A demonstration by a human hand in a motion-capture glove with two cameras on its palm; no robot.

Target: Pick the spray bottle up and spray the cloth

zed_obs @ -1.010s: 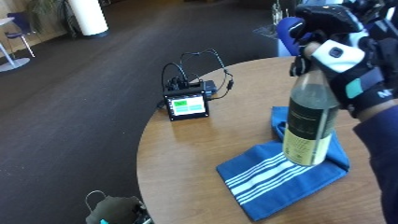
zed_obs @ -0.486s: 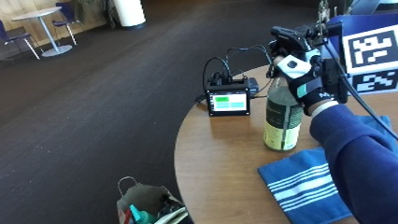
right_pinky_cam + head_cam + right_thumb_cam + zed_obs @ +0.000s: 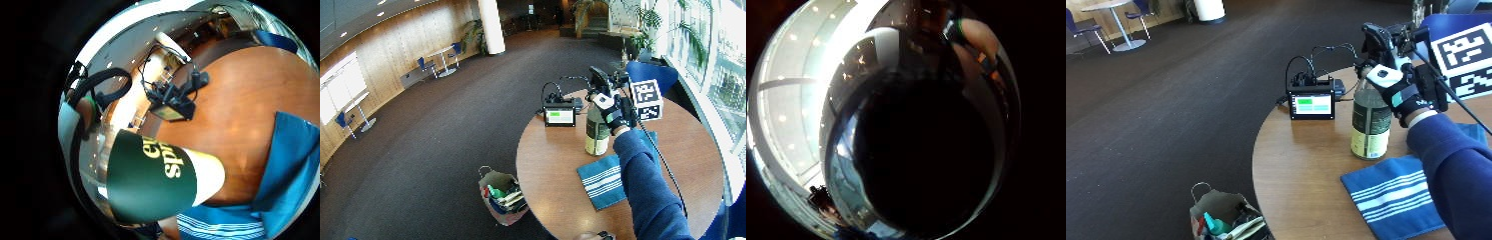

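A dark green spray bottle (image 3: 1371, 122) with a pale label is upright over the round wooden table (image 3: 1299, 165), its base at or just above the bare wood. My gloved right hand (image 3: 1402, 87) grips its neck and spray head from above. The blue cloth (image 3: 1392, 195) with white stripes lies flat beside the bottle, toward the person and clear of its base. The wide outside view shows the same bottle (image 3: 596, 132), hand (image 3: 613, 107) and cloth (image 3: 606, 180). The little finger side palm view looks down the bottle (image 3: 155, 182), with the cloth (image 3: 295, 165) on the table beside it.
A small device with a green screen (image 3: 1312, 104) and looped cables stands on the table just beyond the bottle. An open bag (image 3: 1226, 220) with items in it sits on the dark floor below the table's edge. Bare wood (image 3: 1299, 165) lies between the device, the cloth and the rim.
The outside camera has shifted. The bottle, held in the hand throughout, was over the cloth a second ago and is now past the cloth's edge, nearer the screen device.
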